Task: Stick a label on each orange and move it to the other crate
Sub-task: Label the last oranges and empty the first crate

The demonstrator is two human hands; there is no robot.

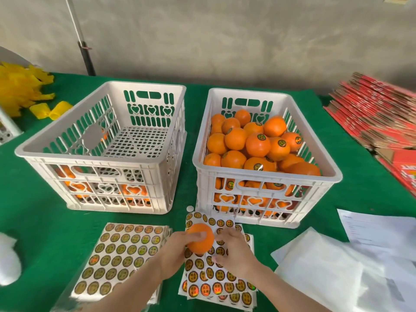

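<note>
A green cloth covered the table [45, 221], and behind it stood a bare grey wall [225, 41] with a thin pole [83, 46] leaning up at the left. A heap of yellow foam nets [18, 86] lay at the far left edge. Flattened red cartons [378, 113] were stacked at the right, and loose white papers [326, 266] lay near the right front.

Two white slotted crates sat side by side, slightly apart. The left crate [135, 84] held only a few oranges low against its near wall (seen through the slots, too hidden to count). The right crate [247, 93] was heaped with well over a dozen, several showing round labels.

Two stacks of label sheets lay in front of the crates: the left stack [121, 251] and the right stack [216, 282]. One small white disc [190, 208] sat on the cloth between the crates.

One orange [200, 238] was held above the right stack, in front of the gap between the crates. The left hand [177, 246] gripped it, fingers curled behind it and the thumb laid across its face. The right hand [234, 251] was just beside the orange, its fingers bent down onto the sheet. Whether they pinched a label could not be told.
</note>
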